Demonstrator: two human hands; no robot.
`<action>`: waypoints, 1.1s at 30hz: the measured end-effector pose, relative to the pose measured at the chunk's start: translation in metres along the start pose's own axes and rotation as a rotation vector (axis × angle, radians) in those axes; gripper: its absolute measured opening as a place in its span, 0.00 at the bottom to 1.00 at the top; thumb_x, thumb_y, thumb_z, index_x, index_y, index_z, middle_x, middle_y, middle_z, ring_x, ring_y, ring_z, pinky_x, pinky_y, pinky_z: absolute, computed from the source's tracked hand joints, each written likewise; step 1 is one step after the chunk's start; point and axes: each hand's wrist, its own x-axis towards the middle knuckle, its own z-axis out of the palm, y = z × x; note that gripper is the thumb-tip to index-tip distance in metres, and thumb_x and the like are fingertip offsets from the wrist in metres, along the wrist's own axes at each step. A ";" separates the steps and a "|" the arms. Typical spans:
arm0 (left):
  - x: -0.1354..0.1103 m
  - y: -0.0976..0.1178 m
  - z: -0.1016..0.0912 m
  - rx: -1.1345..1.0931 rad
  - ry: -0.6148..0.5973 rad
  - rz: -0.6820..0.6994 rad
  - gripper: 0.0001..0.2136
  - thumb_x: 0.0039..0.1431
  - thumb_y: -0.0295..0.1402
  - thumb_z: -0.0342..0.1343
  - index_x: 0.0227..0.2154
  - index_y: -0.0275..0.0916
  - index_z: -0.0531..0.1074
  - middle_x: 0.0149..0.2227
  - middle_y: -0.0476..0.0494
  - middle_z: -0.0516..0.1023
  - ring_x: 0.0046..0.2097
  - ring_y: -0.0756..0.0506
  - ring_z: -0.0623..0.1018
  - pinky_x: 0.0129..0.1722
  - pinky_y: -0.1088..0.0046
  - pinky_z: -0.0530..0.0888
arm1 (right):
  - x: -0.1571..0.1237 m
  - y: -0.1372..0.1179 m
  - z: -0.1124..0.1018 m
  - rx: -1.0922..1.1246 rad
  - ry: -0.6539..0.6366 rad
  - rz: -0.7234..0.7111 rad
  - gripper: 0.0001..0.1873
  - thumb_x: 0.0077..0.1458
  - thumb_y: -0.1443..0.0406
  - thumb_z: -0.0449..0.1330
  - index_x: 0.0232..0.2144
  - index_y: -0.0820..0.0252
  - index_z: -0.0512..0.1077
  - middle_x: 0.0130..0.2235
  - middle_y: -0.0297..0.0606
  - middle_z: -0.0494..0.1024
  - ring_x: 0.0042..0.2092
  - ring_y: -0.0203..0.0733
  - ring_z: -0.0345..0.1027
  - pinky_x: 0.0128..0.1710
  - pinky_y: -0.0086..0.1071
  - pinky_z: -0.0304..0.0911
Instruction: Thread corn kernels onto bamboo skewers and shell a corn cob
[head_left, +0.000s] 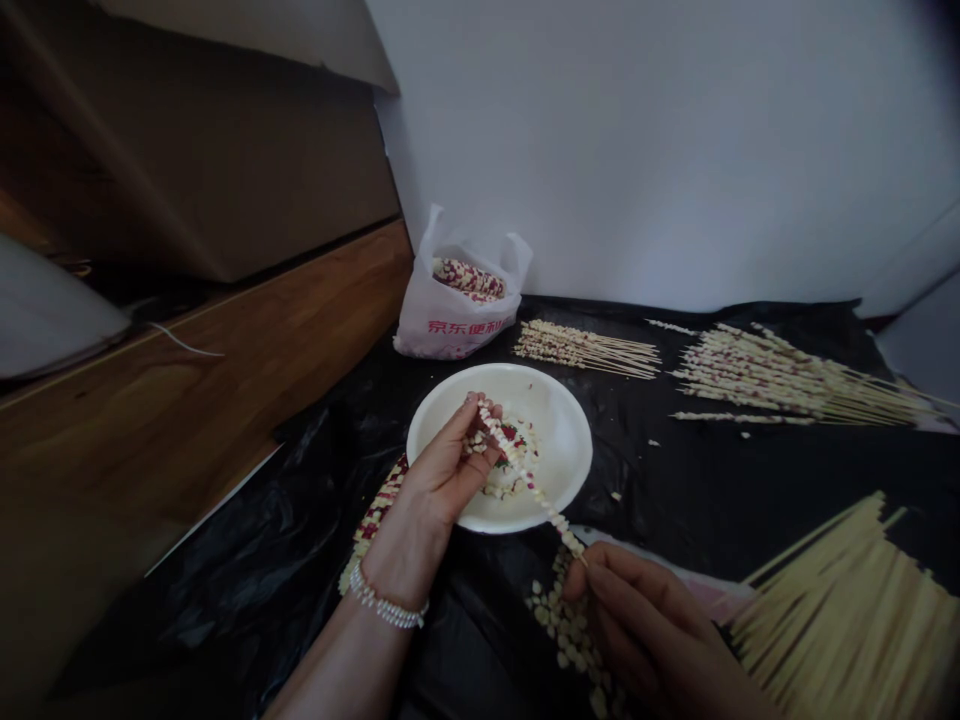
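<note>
A thin bamboo skewer [525, 473] threaded with white and red corn kernels runs slantwise over a white bowl [562, 420]. My left hand [442, 475] pinches its upper tip above the bowl, fingers closed round kernels. My right hand [645, 620] grips the skewer's lower end near the bottom of the view. Loose kernels [510, 440] lie in the bowl. More kernels [559, 620] are scattered on the black plastic sheet [300, 560] under my right hand. A partly stripped corn cob [373, 520] lies beneath my left wrist.
A white plastic bag [457, 305] with corn cobs stands by the wall. Two heaps of finished kernel skewers [585, 348] [780, 385] lie at the back. Bare bamboo skewers [847, 600] are piled at the right front. A wooden board [172, 420] borders the left.
</note>
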 end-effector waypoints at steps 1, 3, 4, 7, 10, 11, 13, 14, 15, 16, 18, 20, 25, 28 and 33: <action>0.000 0.000 0.000 0.007 0.004 -0.008 0.18 0.55 0.25 0.60 0.49 0.36 0.73 0.29 0.46 0.78 0.29 0.50 0.76 0.27 0.79 0.73 | 0.000 0.000 0.000 -0.001 -0.003 -0.002 0.17 0.51 0.49 0.64 0.26 0.55 0.75 0.18 0.25 0.54 0.20 0.31 0.38 0.21 0.29 0.33; -0.001 0.000 0.001 0.025 0.007 -0.010 0.18 0.54 0.25 0.60 0.49 0.35 0.73 0.28 0.47 0.78 0.28 0.51 0.75 0.25 0.80 0.71 | 0.000 0.000 0.000 0.018 -0.006 0.000 0.17 0.51 0.50 0.64 0.26 0.56 0.75 0.19 0.25 0.56 0.20 0.30 0.38 0.20 0.28 0.34; -0.001 0.000 0.001 0.032 0.005 -0.003 0.18 0.54 0.25 0.60 0.49 0.36 0.73 0.28 0.47 0.78 0.28 0.51 0.75 0.25 0.81 0.70 | 0.000 0.000 0.000 0.035 -0.006 0.004 0.16 0.51 0.50 0.64 0.26 0.56 0.75 0.19 0.25 0.56 0.20 0.30 0.38 0.20 0.28 0.34; -0.001 0.000 0.000 0.045 -0.014 0.029 0.17 0.54 0.24 0.60 0.48 0.38 0.75 0.30 0.46 0.79 0.29 0.52 0.75 0.27 0.81 0.71 | 0.001 0.002 -0.001 0.056 -0.006 0.012 0.16 0.51 0.51 0.65 0.26 0.56 0.74 0.17 0.24 0.54 0.19 0.30 0.37 0.19 0.28 0.35; 0.000 0.000 -0.001 0.042 -0.026 0.024 0.17 0.53 0.24 0.60 0.47 0.37 0.75 0.31 0.45 0.79 0.29 0.52 0.76 0.27 0.81 0.71 | 0.002 0.003 -0.001 0.023 -0.005 0.003 0.16 0.51 0.50 0.64 0.26 0.56 0.75 0.17 0.24 0.53 0.19 0.30 0.38 0.19 0.26 0.36; 0.001 0.000 -0.001 0.037 -0.022 0.018 0.17 0.53 0.24 0.60 0.47 0.37 0.75 0.31 0.45 0.79 0.29 0.51 0.76 0.27 0.81 0.71 | 0.002 0.003 -0.001 0.024 -0.004 0.000 0.16 0.51 0.50 0.64 0.26 0.56 0.75 0.17 0.24 0.53 0.19 0.30 0.39 0.18 0.26 0.37; 0.001 0.000 -0.001 0.026 -0.005 0.003 0.17 0.54 0.24 0.60 0.47 0.37 0.75 0.30 0.46 0.79 0.29 0.51 0.76 0.26 0.80 0.71 | 0.002 0.003 -0.001 0.048 -0.007 0.002 0.16 0.51 0.51 0.64 0.26 0.56 0.75 0.16 0.24 0.53 0.19 0.29 0.39 0.18 0.25 0.39; 0.001 0.000 0.000 0.022 0.003 -0.001 0.16 0.54 0.24 0.60 0.47 0.37 0.75 0.30 0.46 0.79 0.29 0.51 0.76 0.25 0.80 0.71 | 0.002 0.002 -0.001 0.062 -0.010 0.003 0.15 0.51 0.51 0.65 0.26 0.56 0.75 0.16 0.23 0.53 0.19 0.29 0.38 0.18 0.25 0.40; 0.001 0.000 0.000 0.021 0.008 -0.004 0.16 0.54 0.24 0.60 0.47 0.37 0.75 0.30 0.46 0.79 0.29 0.51 0.76 0.25 0.80 0.71 | 0.001 0.002 -0.001 0.067 -0.014 0.004 0.16 0.51 0.51 0.65 0.26 0.56 0.75 0.16 0.23 0.52 0.19 0.29 0.38 0.18 0.24 0.40; 0.001 0.000 0.000 0.018 0.012 -0.001 0.16 0.55 0.24 0.60 0.47 0.37 0.75 0.30 0.46 0.79 0.29 0.50 0.77 0.25 0.81 0.71 | 0.001 0.001 0.000 0.064 -0.018 0.006 0.16 0.51 0.50 0.65 0.26 0.57 0.75 0.16 0.23 0.51 0.19 0.28 0.38 0.18 0.24 0.39; 0.001 0.000 0.000 0.016 0.020 0.010 0.16 0.55 0.24 0.60 0.47 0.37 0.75 0.30 0.46 0.79 0.30 0.50 0.77 0.25 0.81 0.72 | 0.001 0.000 0.000 0.051 -0.024 0.015 0.17 0.51 0.50 0.65 0.26 0.57 0.75 0.15 0.22 0.50 0.19 0.28 0.37 0.18 0.24 0.38; 0.002 0.000 -0.001 0.014 0.025 0.010 0.17 0.54 0.23 0.59 0.49 0.37 0.74 0.30 0.46 0.80 0.30 0.50 0.77 0.27 0.80 0.72 | 0.000 -0.001 0.000 0.050 -0.021 0.017 0.17 0.50 0.50 0.65 0.25 0.57 0.75 0.15 0.22 0.50 0.19 0.28 0.38 0.18 0.23 0.38; 0.004 0.000 -0.002 -0.006 0.021 0.004 0.21 0.54 0.24 0.60 0.52 0.38 0.72 0.31 0.46 0.80 0.30 0.50 0.77 0.27 0.79 0.73 | 0.001 0.003 0.000 0.090 -0.004 0.007 0.15 0.50 0.51 0.66 0.25 0.56 0.76 0.17 0.24 0.54 0.19 0.28 0.40 0.19 0.23 0.46; 0.003 0.001 -0.001 -0.018 0.026 0.001 0.20 0.55 0.25 0.60 0.52 0.37 0.72 0.29 0.46 0.79 0.29 0.50 0.77 0.26 0.79 0.73 | 0.002 0.004 -0.001 0.083 -0.015 0.004 0.16 0.50 0.51 0.65 0.24 0.56 0.75 0.18 0.24 0.56 0.20 0.28 0.41 0.18 0.23 0.44; 0.002 0.001 -0.002 -0.007 0.010 0.003 0.19 0.55 0.24 0.59 0.51 0.35 0.72 0.29 0.46 0.79 0.29 0.51 0.77 0.26 0.81 0.73 | 0.001 0.001 -0.001 0.037 -0.029 0.018 0.17 0.51 0.49 0.64 0.26 0.56 0.75 0.15 0.22 0.51 0.18 0.29 0.37 0.18 0.27 0.36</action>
